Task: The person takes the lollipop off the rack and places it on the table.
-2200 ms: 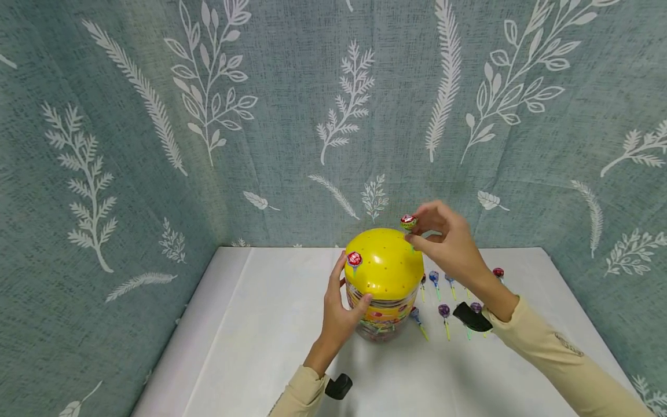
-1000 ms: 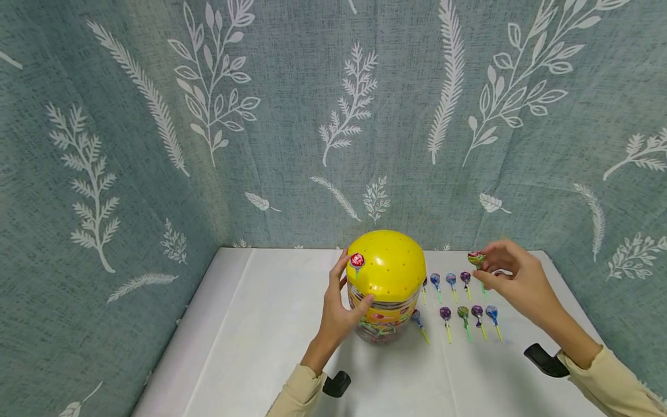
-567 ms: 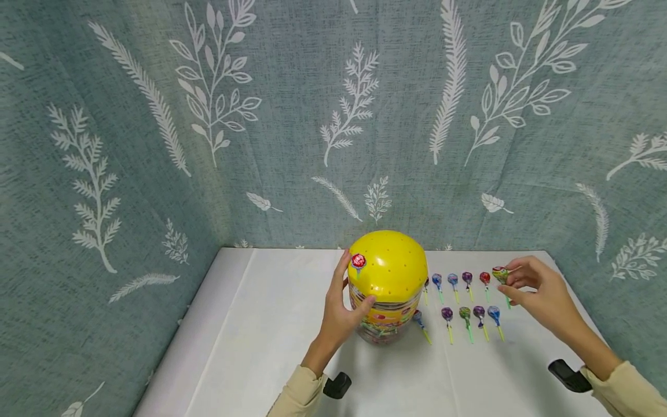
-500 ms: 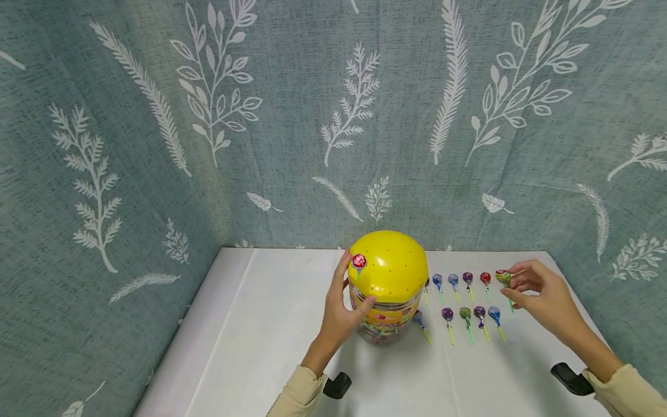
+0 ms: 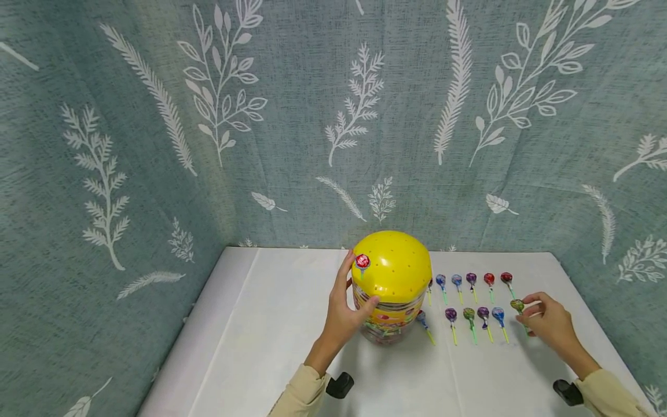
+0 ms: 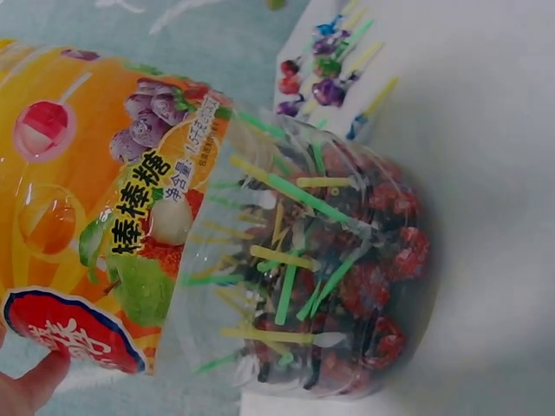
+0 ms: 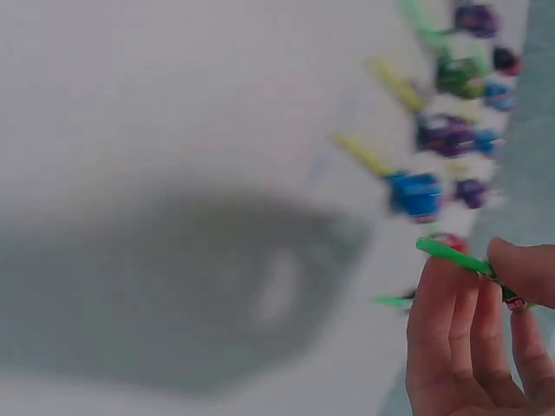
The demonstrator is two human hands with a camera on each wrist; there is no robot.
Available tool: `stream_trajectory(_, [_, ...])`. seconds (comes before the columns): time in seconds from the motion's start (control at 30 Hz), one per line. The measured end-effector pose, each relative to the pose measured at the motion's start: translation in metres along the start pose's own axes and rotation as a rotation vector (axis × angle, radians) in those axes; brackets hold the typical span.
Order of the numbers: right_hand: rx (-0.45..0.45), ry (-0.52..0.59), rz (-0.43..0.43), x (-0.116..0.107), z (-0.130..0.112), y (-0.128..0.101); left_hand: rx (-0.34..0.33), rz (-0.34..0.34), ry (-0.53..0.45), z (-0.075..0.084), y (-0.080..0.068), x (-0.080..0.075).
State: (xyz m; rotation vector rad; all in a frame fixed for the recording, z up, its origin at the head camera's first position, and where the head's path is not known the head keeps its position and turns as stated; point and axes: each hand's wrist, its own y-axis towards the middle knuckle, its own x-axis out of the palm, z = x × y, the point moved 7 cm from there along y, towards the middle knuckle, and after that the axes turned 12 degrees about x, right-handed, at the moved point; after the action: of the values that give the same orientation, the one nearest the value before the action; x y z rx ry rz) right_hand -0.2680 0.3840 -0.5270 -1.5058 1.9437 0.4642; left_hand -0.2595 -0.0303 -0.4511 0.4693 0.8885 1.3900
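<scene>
Down from the yellow dome lid (image 5: 392, 266), where it pinched a lollipop 2.2 s ago, the right hand (image 5: 551, 325) has travelled to the right end of the near row of lollipops on the white table (image 5: 260, 347). Its thumb and fingers pinch a green-wrapped lollipop (image 5: 517, 305) by the green stick, low over the table just beside the blue lollipop (image 5: 498, 315) that ends the near row. In the right wrist view the green stick (image 7: 455, 257) runs between thumb and fingertips, though that view is blurred.

The left hand (image 5: 345, 313) has kept its place, fingers curled round the side of the lollipop jar (image 5: 388, 315), thumb on the printed label. 1 red lollipop (image 5: 362, 262) stands stuck in the lid near the fingertips. Through the clear wall the left wrist view shows the jar (image 6: 295, 260) packed with lollipops on green and yellow sticks.

A far row of 5 lollipops (image 5: 471, 280) lies beyond the near row, which counts 4 apart from the held one.
</scene>
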Motion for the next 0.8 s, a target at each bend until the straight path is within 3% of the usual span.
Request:
stream_trajectory(0.13, [0.092, -0.017, 0.000, 0.007, 0.023, 0.010, 0.008, 0.003, 0.000, 0.000, 0.000, 0.000])
stream_trajectory(0.43, [0.144, -0.108, 0.046, 0.015, 0.044, 0.020, 0.010, 0.000, 0.002, 0.001, -0.001, 0.002])
stream_trajectory(0.6, [0.111, -0.170, 0.067, 0.013, 0.035, 0.022, 0.008, 0.002, 0.010, 0.002, -0.001, 0.001])
stream_trajectory(0.8, [0.025, -0.172, 0.089, 0.005, 0.002, 0.022, 0.003, 0.003, 0.011, 0.004, -0.001, 0.000])
